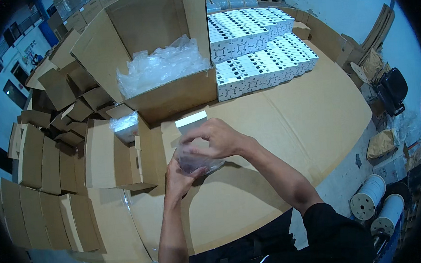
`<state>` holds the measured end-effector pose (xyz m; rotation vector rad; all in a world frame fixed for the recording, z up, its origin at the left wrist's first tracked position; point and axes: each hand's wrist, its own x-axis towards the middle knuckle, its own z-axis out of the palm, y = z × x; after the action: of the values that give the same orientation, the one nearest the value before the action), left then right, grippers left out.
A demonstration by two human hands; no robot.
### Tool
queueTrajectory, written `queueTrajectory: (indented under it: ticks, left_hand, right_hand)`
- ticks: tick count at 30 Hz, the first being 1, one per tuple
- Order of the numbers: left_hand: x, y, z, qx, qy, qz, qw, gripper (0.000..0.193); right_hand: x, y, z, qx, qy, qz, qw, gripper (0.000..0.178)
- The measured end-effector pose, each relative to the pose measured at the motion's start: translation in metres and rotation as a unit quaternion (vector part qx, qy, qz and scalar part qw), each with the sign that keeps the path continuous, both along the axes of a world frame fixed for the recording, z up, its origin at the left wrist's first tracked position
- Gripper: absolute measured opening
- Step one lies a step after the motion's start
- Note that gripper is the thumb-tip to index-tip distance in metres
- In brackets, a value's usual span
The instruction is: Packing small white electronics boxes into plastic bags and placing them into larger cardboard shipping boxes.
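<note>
My left hand [178,178] is closed around a crumpled clear plastic bag [200,165] above the cardboard-covered table. A plain white box [191,120] stands up beyond my fingers, and its lower part is hidden by my right hand and the film. Over the bag's upper side, my right hand [216,138] has its fingers bent together on the film; motion smears the fingertips. Just left of my hands is an open cardboard carton [147,159], with a film-wrapped white box [125,127] inside at its far end.
A large open carton [174,97] full of clear plastic bags [165,64] stands behind my hands. To its right, white printed boxes [264,65] are stacked in rows. Several empty open cartons [58,165] crowd the left. Cable spools [368,196] and a black chair [392,89] are at the right.
</note>
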<state>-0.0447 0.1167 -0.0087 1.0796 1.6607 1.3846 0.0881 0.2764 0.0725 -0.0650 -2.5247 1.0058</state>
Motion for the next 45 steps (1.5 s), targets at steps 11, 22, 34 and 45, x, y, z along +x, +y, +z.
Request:
queueTrajectory:
  ticks: [11, 22, 34, 45]
  left_hand:
    - [0.004, 0.003, 0.009, 0.035, -0.029, 0.01, 0.999, 0.069]
    - [-0.003, 0.001, 0.009, 0.042, -0.066, 0.037, 0.996, 0.069]
    - [-0.006, -0.002, 0.009, 0.022, -0.075, 0.021, 0.997, 0.073]
    - [-0.008, -0.001, 0.004, 0.029, -0.055, 0.028, 0.998, 0.072]
  right_hand:
    - [0.006, 0.052, -0.054, -0.399, 0.247, -0.138, 0.872, 0.025]
    - [0.0, 0.044, -0.066, -0.362, 0.073, -0.115, 0.922, 0.035]
    - [-0.005, 0.038, -0.052, -0.447, 0.312, -0.124, 0.829, 0.025]
    - [-0.005, 0.04, -0.062, -0.429, 0.29, -0.099, 0.85, 0.024]
